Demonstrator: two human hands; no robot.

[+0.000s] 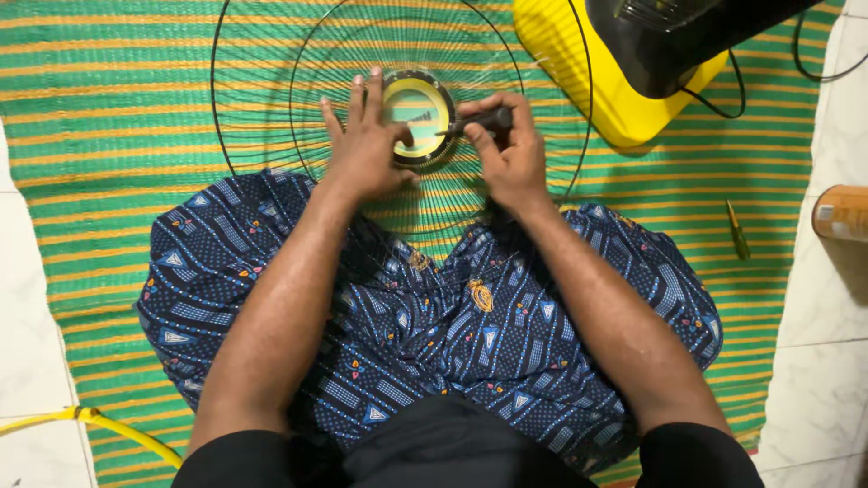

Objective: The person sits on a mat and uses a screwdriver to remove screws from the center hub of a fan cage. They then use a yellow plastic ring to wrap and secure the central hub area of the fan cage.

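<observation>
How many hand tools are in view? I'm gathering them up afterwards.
2: a dark-handled screwdriver in the right hand at the fan grille's hub, and a green one on the mat. Others may be hidden.

You are sitting on a home floor: a green and yellow striped mat (136, 117) spread over pale floor tiles (814, 361), legs crossed.
</observation>
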